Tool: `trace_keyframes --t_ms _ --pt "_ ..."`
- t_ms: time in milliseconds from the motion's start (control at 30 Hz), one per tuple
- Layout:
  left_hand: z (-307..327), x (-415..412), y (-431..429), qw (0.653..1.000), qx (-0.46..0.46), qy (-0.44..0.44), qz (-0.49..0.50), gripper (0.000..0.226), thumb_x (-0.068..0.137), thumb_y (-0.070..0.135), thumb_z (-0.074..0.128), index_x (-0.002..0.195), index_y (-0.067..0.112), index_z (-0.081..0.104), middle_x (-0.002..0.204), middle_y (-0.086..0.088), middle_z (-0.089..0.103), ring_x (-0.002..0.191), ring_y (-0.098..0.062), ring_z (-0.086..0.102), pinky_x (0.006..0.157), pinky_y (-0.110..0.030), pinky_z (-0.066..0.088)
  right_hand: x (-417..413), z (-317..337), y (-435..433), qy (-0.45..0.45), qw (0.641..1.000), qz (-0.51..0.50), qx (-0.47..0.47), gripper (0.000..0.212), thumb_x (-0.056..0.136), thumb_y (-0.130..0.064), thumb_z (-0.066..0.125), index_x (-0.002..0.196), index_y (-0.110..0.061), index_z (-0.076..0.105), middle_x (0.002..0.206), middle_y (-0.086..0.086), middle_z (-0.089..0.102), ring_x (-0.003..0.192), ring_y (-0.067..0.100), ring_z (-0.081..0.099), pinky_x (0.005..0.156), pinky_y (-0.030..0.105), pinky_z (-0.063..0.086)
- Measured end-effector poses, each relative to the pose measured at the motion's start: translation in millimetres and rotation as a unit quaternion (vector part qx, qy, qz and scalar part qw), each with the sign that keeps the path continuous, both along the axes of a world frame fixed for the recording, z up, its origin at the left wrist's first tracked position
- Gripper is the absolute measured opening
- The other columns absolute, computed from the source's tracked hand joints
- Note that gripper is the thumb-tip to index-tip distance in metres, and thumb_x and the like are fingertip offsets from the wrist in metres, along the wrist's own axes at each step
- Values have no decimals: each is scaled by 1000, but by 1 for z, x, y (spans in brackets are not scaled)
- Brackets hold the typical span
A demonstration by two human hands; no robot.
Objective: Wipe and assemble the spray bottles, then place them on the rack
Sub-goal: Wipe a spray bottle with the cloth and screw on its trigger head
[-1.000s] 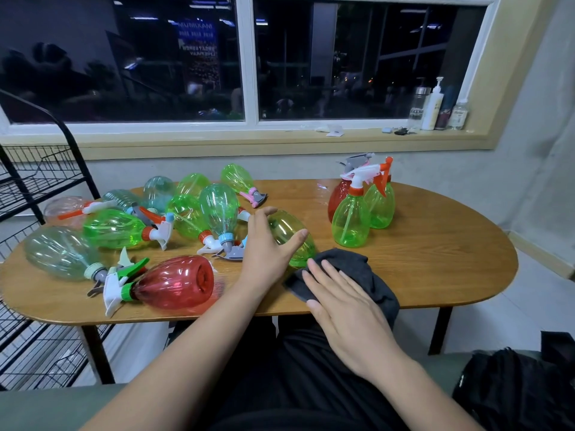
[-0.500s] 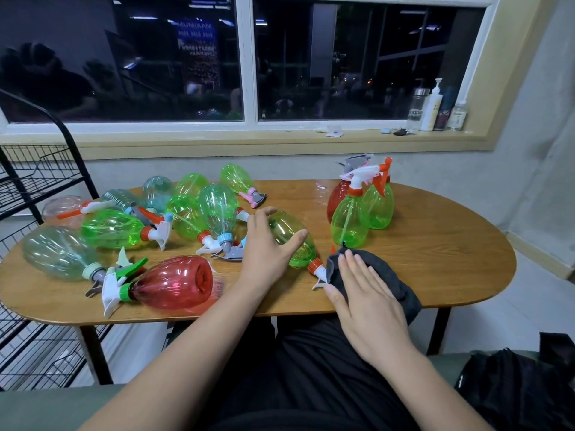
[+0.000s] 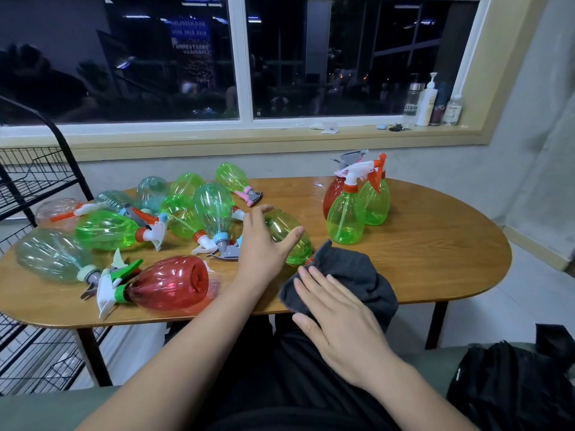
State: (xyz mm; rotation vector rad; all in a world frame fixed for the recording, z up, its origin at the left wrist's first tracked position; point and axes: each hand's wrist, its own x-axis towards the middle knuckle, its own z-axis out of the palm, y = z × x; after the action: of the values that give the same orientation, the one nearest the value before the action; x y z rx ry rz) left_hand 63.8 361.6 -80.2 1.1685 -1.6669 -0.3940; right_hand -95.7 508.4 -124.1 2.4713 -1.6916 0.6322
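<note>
L hand (image 3: 264, 247) cupped round green bottle (image 3: 300, 251), lying at table's (image 3: 435, 244) front edge, mid. R hand (image 3: 339, 312) flat, fingers straight, on grey cloth (image 3: 351, 272) touching it. Pin bottle firm, wipe lengthwise, roll btwn passes.

A green spray bottle (image 3: 289, 241) lies on its side against the dark grey cloth (image 3: 351, 269). Three assembled bottles (image 3: 345, 219) stand upright behind the cloth. Many other bottles (image 3: 168, 286) lie tumbled left of it, toward the black wire rack (image 3: 37, 178).
</note>
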Motion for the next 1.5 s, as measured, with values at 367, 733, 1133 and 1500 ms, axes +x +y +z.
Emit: trace_keyframes --t_ms 367,733,1133,1500 --pt "4 1 2 1000 12 -4 2 74 87 57 80 143 21 47 138 4 46 128 -10 48 101 -23 37 -34 4 -1 -78 996 -52 3 58 114 -53 33 167 -33 26 173 -23 13 157 -11 1 131 25 14" --pt "6 1 7 999 19 -23 14 79 86 67 75 145 24 45 138 6 44 128 -12 51 96 -27 42 -46 3 -17 -111 977 -181 -18 65 111 -62 21 164 -29 37 170 -15 31 158 -3 19 128 23 19" --pt "17 16 6 969 -115 -213 -54 46 96 59 65 134 33 64 155 6 47 151 -19 37 120 -52 36 -50 8 -16 -148 966 -212 -21 55 111 -47 37 159 -23 50 164 -11 46 154 1 33 126 30 30" --pt "25 12 4 884 -152 -424 -127 66 74 33 87 136 34 63 145 5 54 154 -23 33 129 -52 20 -54 11 -20 -168 955 -234 -66 27 96 -21 74 121 -11 75 126 -8 61 120 13 53 88 30 50"
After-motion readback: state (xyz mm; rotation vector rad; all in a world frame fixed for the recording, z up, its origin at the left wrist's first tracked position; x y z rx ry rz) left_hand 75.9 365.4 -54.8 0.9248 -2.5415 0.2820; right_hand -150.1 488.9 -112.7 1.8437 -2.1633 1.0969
